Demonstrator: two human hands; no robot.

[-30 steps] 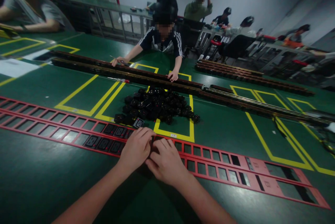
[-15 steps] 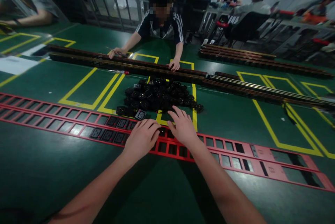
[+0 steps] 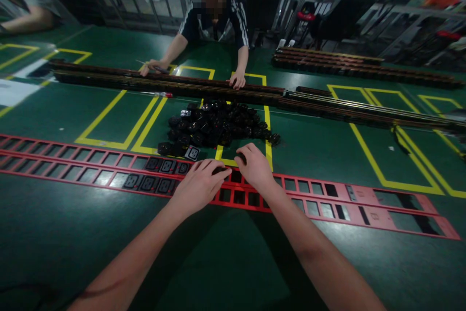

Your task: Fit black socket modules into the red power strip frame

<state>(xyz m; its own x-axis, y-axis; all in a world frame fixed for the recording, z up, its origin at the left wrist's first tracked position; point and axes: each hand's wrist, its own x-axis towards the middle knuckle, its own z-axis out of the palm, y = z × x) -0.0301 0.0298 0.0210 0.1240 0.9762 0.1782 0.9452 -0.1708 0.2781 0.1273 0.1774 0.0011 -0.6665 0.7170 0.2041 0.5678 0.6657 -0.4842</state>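
Two long red slotted strips (image 3: 309, 182) lie side by side across the green table. Several black power sockets (image 3: 147, 183) sit in their windows left of my hands. My left hand (image 3: 198, 185) is over the strips, fingers and thumb closed around a dark piece that looks like a black power socket, mostly hidden. Just to its right, my right hand (image 3: 257, 168) is above the upper strip with fingers curled. Something dark shows between its thumb and forefinger, too hidden to name. A heap of black sockets (image 3: 218, 124) lies beyond both hands, with a grey-faced socket (image 3: 192, 153) at its near edge.
Long dark bars (image 3: 153, 80) run across the table behind the heap. A co-worker (image 3: 214, 20) leans over them, both hands on the bars. A red-handled screwdriver (image 3: 165, 94) lies before the bars. More bars (image 3: 327, 63) are stacked at far right; yellow tape outlines (image 3: 382, 175) mark the table.
My right hand has curled its fingers, which were spread near the heap. My left hand has shifted slightly, its thumb now showing more. The whole view has tilted a little downward.
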